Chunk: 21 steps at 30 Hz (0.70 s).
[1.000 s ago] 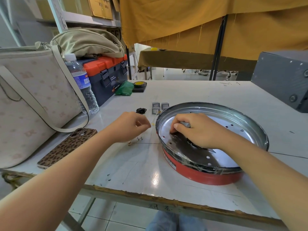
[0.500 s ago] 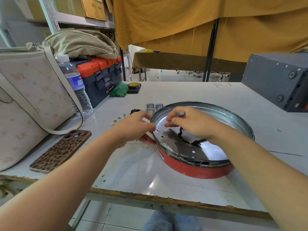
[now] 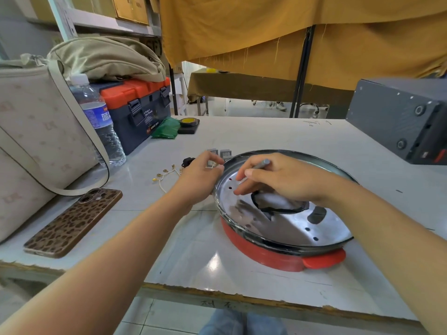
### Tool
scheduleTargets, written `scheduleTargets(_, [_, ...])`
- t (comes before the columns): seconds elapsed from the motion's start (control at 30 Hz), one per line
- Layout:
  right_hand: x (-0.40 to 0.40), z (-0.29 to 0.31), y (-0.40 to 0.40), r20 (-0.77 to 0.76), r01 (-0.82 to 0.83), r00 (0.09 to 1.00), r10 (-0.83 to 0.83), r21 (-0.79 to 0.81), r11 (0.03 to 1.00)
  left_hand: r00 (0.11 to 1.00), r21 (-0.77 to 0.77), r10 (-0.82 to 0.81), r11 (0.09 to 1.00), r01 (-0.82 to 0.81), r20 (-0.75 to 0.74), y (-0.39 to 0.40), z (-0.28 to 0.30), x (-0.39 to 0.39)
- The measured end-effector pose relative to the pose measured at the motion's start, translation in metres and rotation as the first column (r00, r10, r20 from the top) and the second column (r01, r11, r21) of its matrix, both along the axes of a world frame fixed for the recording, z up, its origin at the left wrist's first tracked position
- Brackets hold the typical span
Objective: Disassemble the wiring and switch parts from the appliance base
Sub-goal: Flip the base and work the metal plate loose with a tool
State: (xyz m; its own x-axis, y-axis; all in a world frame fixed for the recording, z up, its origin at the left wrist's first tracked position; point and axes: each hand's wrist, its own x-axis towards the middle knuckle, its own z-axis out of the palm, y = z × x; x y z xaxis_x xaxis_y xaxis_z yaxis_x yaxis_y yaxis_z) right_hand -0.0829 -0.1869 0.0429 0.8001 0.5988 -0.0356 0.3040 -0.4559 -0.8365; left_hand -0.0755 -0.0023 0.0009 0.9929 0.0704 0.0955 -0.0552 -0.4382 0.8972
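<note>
Head view, looking down at a white table [image 3: 242, 141]. The appliance base [image 3: 285, 228], a round red shell with a shiny perforated metal plate on top, sits on the table just in front of the person and slightly to the right.

The right hand [image 3: 278, 180] hovers over the near-left part of the base, its fingers curled round a thin grey metal tool [image 3: 260, 164], whose end sticks out above the knuckles. Half a second earlier this hand sat a little closer to the base's left rim; it has since shifted slightly toward the centre.

The left hand [image 3: 200, 177] is at the left rim of the base, fingertips pinched together on something small and pale right at the rim; what it is cannot be told. Earlier it held the same spot.

Left of the base, loose white wires with brass terminals [image 3: 167, 174] lie on the table, with a small black part [image 3: 187, 162] just beyond them. Two small grey square parts [image 3: 226, 153] sit just behind the base's left rim. Farther left of the base lie a leopard-print phone [image 3: 75, 221], a water bottle [image 3: 99, 122] and an orange-lidded toolbox [image 3: 137, 107].
</note>
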Motion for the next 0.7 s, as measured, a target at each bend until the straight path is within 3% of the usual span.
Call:
scheduleTargets(0.13, [0.002, -0.003, -0.001, 0.092, -0.056, 0.993, 0.078, -0.225, 0.973, 0.99, -0.084, -0.114, 0.991, 0.106, -0.089, 0.006, 0.006, -0.001])
scheduleTargets(0.27, [0.003, -0.004, 0.001, 0.123, -0.053, 0.989, 0.088, -0.267, 0.962, 0.968, -0.023, -0.211, 0.977, 0.21, -0.137, 0.016, 0.005, -0.003])
scheduleTargets(0.4, [0.006, -0.005, 0.002, 0.114, -0.057, 0.99, 0.088, -0.253, 0.966, 0.977, -0.135, -0.188, 0.975, 0.174, -0.099, 0.017, -0.001, -0.003])
scheduleTargets(0.53, [0.008, -0.005, 0.001, 0.083, -0.069, 0.992, 0.092, -0.244, 0.967, 0.993, -0.063, -0.113, 0.992, 0.112, -0.014, 0.012, -0.004, 0.002])
scheduleTargets(0.6, [0.008, -0.004, 0.001, 0.145, -0.067, 0.982, 0.12, -0.324, 0.944, 0.997, 0.03, -0.078, 0.997, 0.077, 0.024, 0.01, -0.005, 0.005])
scheduleTargets(0.7, [0.008, -0.004, 0.004, 0.222, -0.056, 0.958, 0.181, -0.474, 0.879, 0.998, 0.035, -0.062, 0.998, 0.061, 0.017, 0.008, -0.004, 0.008])
